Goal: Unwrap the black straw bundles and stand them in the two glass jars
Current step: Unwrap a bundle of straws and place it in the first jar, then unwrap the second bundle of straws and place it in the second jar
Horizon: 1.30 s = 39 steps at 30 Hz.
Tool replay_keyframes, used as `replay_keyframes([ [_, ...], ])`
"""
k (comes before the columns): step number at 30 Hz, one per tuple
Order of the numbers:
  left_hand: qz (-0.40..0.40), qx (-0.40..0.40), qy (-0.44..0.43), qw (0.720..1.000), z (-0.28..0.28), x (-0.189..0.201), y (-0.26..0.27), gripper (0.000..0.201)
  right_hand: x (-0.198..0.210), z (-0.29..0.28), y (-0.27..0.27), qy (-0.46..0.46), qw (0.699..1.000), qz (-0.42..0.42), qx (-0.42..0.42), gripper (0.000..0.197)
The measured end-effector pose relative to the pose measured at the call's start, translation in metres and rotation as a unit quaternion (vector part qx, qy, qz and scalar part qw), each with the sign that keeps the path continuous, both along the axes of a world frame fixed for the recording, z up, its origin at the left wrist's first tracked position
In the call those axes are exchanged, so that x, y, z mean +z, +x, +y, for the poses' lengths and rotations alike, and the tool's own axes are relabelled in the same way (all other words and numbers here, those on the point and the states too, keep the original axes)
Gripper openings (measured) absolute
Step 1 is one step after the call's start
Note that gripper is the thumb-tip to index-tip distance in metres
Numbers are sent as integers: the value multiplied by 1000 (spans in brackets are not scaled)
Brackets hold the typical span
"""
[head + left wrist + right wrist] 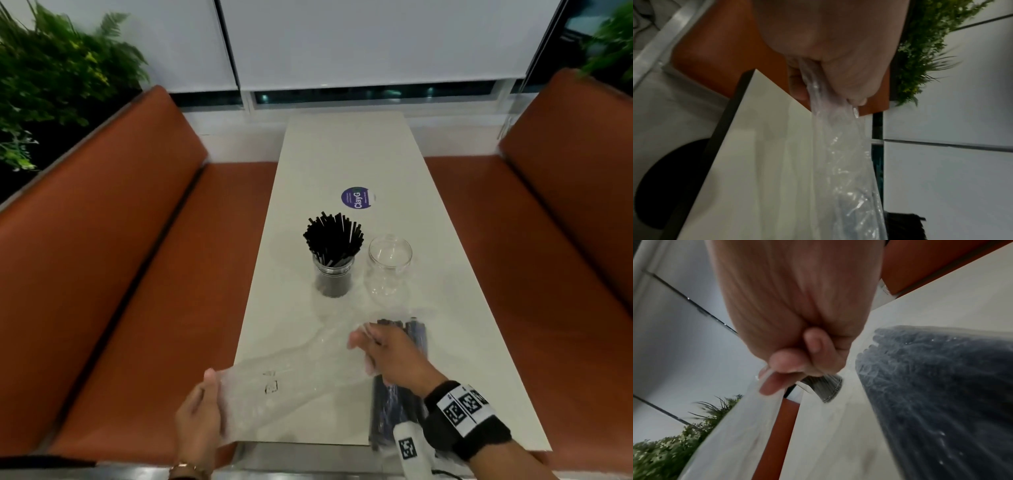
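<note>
A clear plastic wrapper (291,377) is stretched between my two hands above the near end of the white table (342,154). My left hand (202,407) grips its near end at the table's front edge; in the left wrist view the wrapper (830,146) runs out of the fist. My right hand (380,349) pinches the far end. Under the right hand lies a wrapped bundle of black straws (397,404), dark and close in the right wrist view (941,394). One glass jar (333,277) is full of black straws. The other jar (388,263) stands empty beside it.
A round purple sticker (357,197) lies on the table beyond the jars. Orange bench seats (137,274) flank the table on both sides. Green plants (51,85) stand at the far left and right. White blinds cover the window behind.
</note>
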<state>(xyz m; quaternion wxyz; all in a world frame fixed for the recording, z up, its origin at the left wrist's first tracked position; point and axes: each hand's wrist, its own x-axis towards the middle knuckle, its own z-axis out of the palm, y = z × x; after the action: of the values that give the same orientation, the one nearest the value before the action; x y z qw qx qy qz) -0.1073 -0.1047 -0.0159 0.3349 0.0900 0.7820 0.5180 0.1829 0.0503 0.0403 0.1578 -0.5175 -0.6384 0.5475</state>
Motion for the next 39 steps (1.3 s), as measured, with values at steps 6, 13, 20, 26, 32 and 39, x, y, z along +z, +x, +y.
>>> replay_keyframes([
  [6, 30, 95, -80, 992, -21, -16, -12, 42, -4, 17, 1, 18, 996, -18, -87, 38],
  [13, 339, -270, -89, 897, -21, 2, 4, 62, 10, 10, -17, -9, 992, -42, 118, 34],
  [20, 125, -356, -49, 925, 25, 4, 49, 8, 15, 13, -21, 13, 998, -29, 49, 39],
  [26, 130, -221, -86, 963, 49, -7, 31, 39, -8, 39, 53, 108, 959, -184, -186, 71],
  [32, 321, -244, -224, 887, 81, -10, 48, 87, -39, 60, 86, -5, 959, -171, -226, 84],
  [39, 294, -394, -24, 871, 95, 4, 141, 64, -47, 81, 93, 29, 970, -89, -223, 14],
])
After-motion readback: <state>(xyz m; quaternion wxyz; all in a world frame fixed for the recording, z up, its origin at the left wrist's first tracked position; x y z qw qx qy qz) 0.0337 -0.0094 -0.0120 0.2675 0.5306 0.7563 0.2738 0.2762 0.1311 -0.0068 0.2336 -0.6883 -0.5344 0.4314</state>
